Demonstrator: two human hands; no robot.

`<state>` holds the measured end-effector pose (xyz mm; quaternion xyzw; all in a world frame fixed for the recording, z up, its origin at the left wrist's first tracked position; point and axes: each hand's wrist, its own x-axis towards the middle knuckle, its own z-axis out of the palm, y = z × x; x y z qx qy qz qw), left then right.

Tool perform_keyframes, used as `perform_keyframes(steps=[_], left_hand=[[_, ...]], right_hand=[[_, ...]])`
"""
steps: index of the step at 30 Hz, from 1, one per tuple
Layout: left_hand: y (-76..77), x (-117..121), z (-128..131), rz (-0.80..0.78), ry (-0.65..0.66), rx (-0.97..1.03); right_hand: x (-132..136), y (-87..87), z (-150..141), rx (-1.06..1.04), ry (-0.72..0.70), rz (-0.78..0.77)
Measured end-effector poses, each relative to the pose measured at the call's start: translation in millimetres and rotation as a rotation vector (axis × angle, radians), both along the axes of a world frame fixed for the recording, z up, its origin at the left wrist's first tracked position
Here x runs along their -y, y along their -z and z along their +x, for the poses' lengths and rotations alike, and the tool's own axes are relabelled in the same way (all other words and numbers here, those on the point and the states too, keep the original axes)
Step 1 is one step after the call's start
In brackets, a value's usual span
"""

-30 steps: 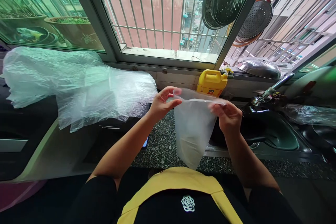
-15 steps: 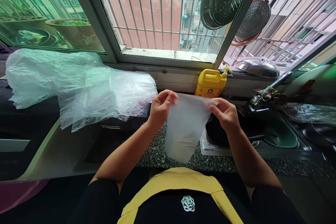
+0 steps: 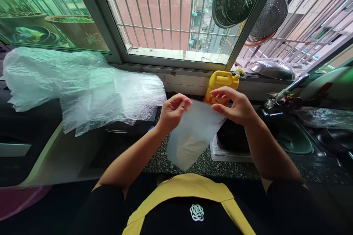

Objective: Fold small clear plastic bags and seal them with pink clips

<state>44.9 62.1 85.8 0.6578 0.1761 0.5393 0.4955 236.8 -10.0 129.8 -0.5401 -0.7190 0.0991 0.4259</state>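
Note:
A translucent whitish plastic bag [image 3: 190, 137] hangs over the speckled counter, tilted, its lower end toward me. My left hand [image 3: 175, 112] pinches its upper left edge. A creamy patch shows through the lower half; I cannot tell what it is. At the bag's upper right corner, my right hand [image 3: 233, 106] has thumb and fingers apart, with nothing visible between them. Behind that hand stands a yellow jug [image 3: 221, 80] with a pump top, partly covered by it.
Crumpled clear plastic sheeting [image 3: 93, 88] covers the left of the counter [image 3: 160, 159]. On the right are a dark pan [image 3: 233, 136], a sink [image 3: 296, 141] and a faucet [image 3: 286, 91]. Beyond the barred window, colanders [image 3: 268, 16] hang and a metal lid [image 3: 273, 69] lies.
My right hand has let go of the bag's upper right corner and its fingers have spread. The bag's lower end has swung left, while my left hand keeps its pinch.

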Motion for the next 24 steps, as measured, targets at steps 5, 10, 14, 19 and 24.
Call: perform_keyframes(steps=[5,10,14,19,24], left_hand=[[-1.7,-1.5,2.1,0.04,0.028,0.018],[29.5,-19.6,-16.2,0.088,0.083,-0.045],[64.6,-17.1,-21.6,0.08,0.087,-0.257],[90.0,-3.7,-13.0,0.027,-0.003,-0.269],[102.1,-4.1,-16.0,-0.065,0.023,-0.227]], right_hand=[[-17.9,-22.0,-23.4,0.249,-0.159,-0.021],[-22.2,-34.2,-16.9,0.246,-0.132,0.072],[-22.6,-44.5,-6.4,0.226,-0.1,0.112],[-25.2,-50.5,-1.6,0.219,-0.029,0.134],[-28.0,-49.5,-0.7,0.222,-0.001,0.123]])
